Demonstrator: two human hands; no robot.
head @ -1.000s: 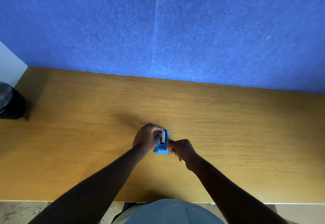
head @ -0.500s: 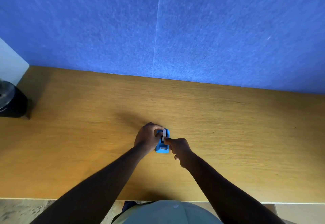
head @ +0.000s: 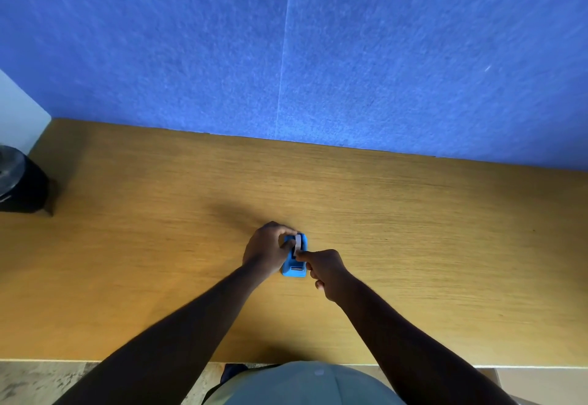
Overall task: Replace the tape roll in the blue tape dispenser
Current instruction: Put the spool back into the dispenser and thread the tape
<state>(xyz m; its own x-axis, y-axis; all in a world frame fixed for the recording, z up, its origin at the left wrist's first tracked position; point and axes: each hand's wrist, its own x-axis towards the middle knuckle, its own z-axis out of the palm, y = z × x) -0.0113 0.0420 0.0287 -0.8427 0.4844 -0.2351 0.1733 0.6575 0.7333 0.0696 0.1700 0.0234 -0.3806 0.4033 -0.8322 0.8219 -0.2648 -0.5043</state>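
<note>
A small blue tape dispenser (head: 294, 269) stands on the wooden desk (head: 413, 229), near its middle. A pale tape roll (head: 298, 242) sits upright in the dispenser's top. My left hand (head: 265, 248) wraps the dispenser's left side, thumb on its top edge. My right hand (head: 324, 269) comes from the right, its fingers curled; thumb and forefinger pinch at the near edge of the tape roll. Whether they hold a loose tape end is too small to tell.
A blue felt partition (head: 286, 54) rises behind the desk. A dark round container (head: 19, 182) stands at the desk's far left edge. The desk's front edge runs just in front of my body, with speckled floor (head: 38, 382) below.
My right hand has moved left and up from beside the dispenser's front to the tape roll. The left hand keeps its hold on the dispenser.
</note>
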